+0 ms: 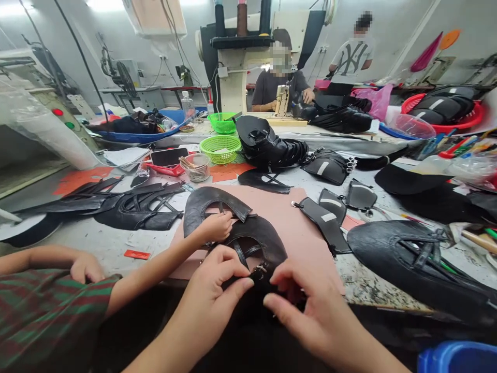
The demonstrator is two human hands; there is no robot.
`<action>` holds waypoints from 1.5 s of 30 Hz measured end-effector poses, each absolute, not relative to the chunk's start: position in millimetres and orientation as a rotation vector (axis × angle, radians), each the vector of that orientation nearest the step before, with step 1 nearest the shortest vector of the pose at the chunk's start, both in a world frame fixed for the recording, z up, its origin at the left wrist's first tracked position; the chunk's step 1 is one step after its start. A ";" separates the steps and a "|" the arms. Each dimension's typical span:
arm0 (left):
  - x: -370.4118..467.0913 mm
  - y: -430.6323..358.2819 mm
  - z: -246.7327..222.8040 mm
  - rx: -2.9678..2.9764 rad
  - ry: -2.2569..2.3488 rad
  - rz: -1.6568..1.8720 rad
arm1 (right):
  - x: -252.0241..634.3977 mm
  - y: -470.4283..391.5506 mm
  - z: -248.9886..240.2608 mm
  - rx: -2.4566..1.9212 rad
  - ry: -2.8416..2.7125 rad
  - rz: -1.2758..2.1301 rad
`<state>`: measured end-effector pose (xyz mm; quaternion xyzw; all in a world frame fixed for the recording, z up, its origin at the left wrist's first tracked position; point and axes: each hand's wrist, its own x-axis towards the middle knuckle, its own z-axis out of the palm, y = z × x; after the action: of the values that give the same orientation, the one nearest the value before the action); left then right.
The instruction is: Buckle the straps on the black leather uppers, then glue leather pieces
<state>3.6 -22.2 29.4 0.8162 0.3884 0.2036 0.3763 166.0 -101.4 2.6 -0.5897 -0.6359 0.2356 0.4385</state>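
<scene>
The left hand [217,290] and right hand [306,305] are both pinching a curved black leather upper piece [254,248] at the pink cutting mat's [295,228] near edge, ideally steadying its small metal buckle [259,269] while another person's hand [215,226] is pressing alongside.

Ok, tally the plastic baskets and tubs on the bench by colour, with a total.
Green mesh baskets: 2, a near one and a far one.
Red baskets: 1, at the far right, loaded with black pieces.
Blue tubs: 1, at the far left.
Total: 4.
</scene>
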 end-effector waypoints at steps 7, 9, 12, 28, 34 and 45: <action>11.4 -29.0 43.1 2.292 0.948 0.094 | 156.7 -115.5 -12.2 -1.464 -1.525 0.779; 14.3 -29.0 50.1 2.343 0.922 -0.044 | 159.8 -118.2 -13.0 -1.417 -1.501 0.867; 22.8 -35.8 50.5 2.122 0.937 0.032 | 166.6 -126.3 -14.2 -1.414 -1.406 0.828; 45.7 -80.6 19.8 1.851 0.966 0.654 | 176.9 -161.5 -22.7 -1.328 -1.014 0.541; 47.1 -80.4 16.3 1.842 0.938 0.642 | 174.4 -159.5 -24.2 -1.330 -0.974 0.567; 49.7 -73.8 10.6 1.706 0.831 0.457 | 177.3 -155.5 -26.1 -1.397 -1.082 0.466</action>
<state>49.7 -73.8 10.6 0.7238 0.3525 0.1941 0.5606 177.3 -155.5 -26.1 -0.6051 -0.4689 0.2019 0.6109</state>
